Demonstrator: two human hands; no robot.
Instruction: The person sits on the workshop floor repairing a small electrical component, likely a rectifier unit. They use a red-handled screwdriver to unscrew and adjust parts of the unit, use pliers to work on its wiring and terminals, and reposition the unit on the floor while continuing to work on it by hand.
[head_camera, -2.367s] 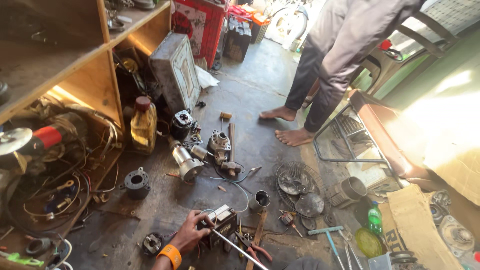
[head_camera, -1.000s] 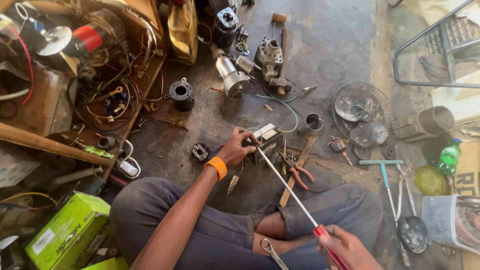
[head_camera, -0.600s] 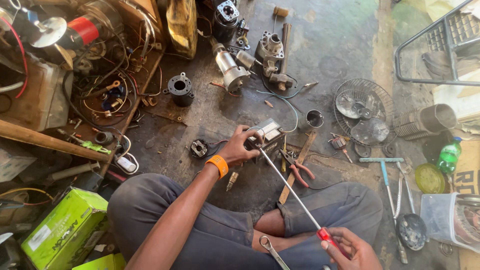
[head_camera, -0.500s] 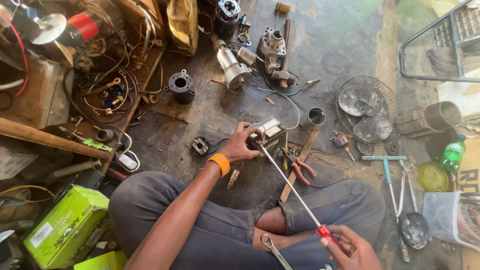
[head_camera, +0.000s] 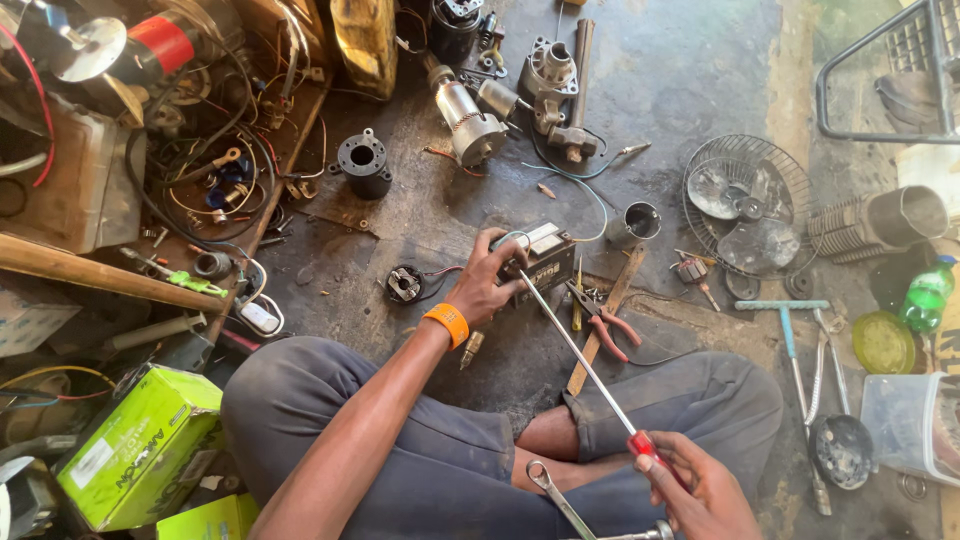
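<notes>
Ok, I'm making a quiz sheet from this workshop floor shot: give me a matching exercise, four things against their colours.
Things:
1. wristband on the left hand
2. handle of the long screwdriver in the right hand
3. cardboard box by the left knee
4. trousers

Colours:
a. grey
b. orange
c. bright green
d. red

Pairs: 1-b, 2-d, 3-c, 4-a

Left hand (head_camera: 490, 285) reaches forward, right hand (head_camera: 700, 490) near the lap, both with fingers curled.
</notes>
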